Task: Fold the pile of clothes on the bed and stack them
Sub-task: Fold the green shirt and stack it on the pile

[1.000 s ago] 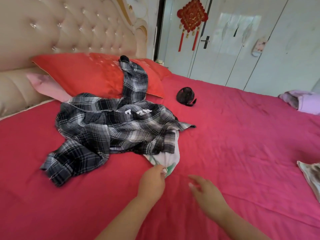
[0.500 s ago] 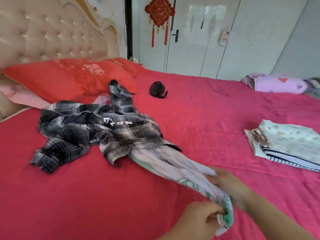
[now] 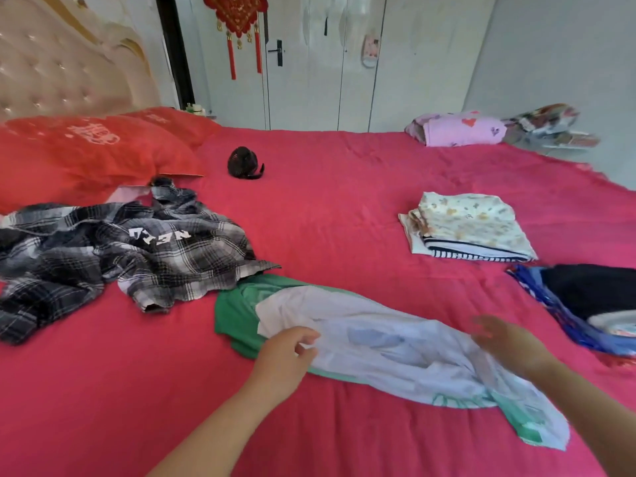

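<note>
A white and green garment (image 3: 378, 342) lies stretched out across the red bed (image 3: 327, 208) right in front of me. My left hand (image 3: 285, 356) pinches its near left edge with curled fingers. Blurred by motion, my right hand (image 3: 506, 342) hovers over the garment's right part with fingers spread and holds nothing. A crumpled black and white plaid shirt (image 3: 137, 249) lies to the left, its hem overlapping the green end of the garment. A folded stack (image 3: 471, 225), with a patterned cream piece on top of a striped one, sits at the right.
A blue and black heap of clothes (image 3: 585, 297) lies at the right edge. A small black fan (image 3: 244, 163) sits near two red pillows (image 3: 96, 149). A pink folded cloth (image 3: 457, 129) lies on the far side. White wardrobe doors stand behind the bed.
The white and green garment was pulled out from under the plaid shirt and now lies spread on the bed. My right hand has let go of it and lifted off.
</note>
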`<state>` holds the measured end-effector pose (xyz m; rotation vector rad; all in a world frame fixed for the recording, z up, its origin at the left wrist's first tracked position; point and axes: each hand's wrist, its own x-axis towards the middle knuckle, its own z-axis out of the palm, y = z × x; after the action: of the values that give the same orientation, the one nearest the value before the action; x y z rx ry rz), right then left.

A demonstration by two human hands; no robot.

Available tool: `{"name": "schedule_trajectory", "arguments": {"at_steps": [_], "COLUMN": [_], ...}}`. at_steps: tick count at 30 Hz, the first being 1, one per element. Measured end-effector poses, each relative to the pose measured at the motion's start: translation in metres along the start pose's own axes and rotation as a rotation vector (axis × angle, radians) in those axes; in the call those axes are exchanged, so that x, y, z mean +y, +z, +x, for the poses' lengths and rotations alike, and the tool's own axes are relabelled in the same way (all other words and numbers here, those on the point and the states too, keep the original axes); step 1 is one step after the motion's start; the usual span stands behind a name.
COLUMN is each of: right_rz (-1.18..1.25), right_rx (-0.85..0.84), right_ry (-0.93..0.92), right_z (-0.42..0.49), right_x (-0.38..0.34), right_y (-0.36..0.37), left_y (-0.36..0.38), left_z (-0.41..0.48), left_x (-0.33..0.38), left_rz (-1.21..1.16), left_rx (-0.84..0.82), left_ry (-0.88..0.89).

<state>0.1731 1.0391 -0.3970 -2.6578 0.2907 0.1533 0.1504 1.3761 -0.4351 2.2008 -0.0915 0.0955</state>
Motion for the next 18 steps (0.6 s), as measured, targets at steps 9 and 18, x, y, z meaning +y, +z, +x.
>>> {"name": "schedule_trajectory", "arguments": {"at_steps": [9,18], "right_rz": [-0.085,-0.329], "right_rx": [0.035,0.001], "right_ry": [-0.129,-0.209], "right_z": [-0.002,0.016], "right_x": [-0.022,-0.003], "right_y": [0.067,0.07], "left_y": [0.023,0.037], "left_z": [0.047,0.077], "left_x": [0.0,-0.007], "left_rz": [0.314,0.792], "left_rx": [-0.017,-0.197], "left_ry": [0.089,-0.115]}}
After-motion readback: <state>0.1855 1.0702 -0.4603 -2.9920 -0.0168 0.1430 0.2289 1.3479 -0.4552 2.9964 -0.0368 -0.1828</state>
